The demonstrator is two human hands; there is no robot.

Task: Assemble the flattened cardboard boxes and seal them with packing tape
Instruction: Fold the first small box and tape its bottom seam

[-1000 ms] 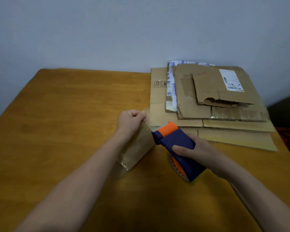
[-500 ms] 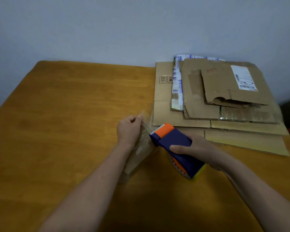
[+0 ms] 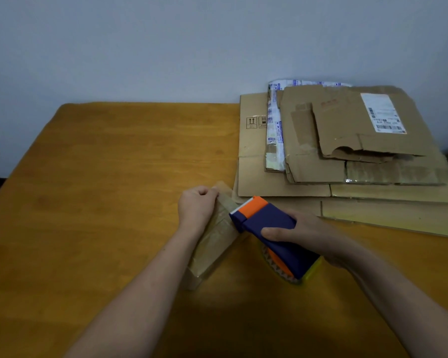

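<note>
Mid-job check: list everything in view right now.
table: one, orange-brown wood, under everything
flattened boxes: at least four, brown, stacked far right
label: one, white, on top of the stack
small box: one, brown, taped, centre
tape: one strip, clear, over the small box
tape dispenser: one, blue and orange, centre
wall: one, grey, behind
left hand: one, pinching the tape
right hand: one, gripping the tape dispenser

The tape dispenser is showing a navy body with an orange cap and a white toothed edge. The desk is glowing honey-orange with wood grain. The flattened cardboard boxes are showing plain brown, one carrying a white label with black barcodes.
</note>
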